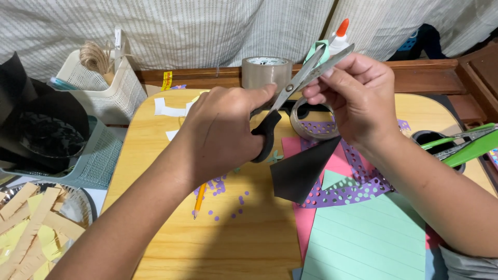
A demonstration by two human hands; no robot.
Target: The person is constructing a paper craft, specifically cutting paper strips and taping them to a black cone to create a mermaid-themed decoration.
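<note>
my left hand (220,129) has its fingers closed through the black handles of the scissors (290,93), blades parted above the surface's (249,243) far edge. my right hand (358,96) pinches a small green paper piece (316,52) at the blade tips; black paper (301,171) hangs beneath it.

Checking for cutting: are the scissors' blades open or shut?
Nearly shut: the scissors blades lie almost together, pinching a small green paper piece near the tips.
</note>
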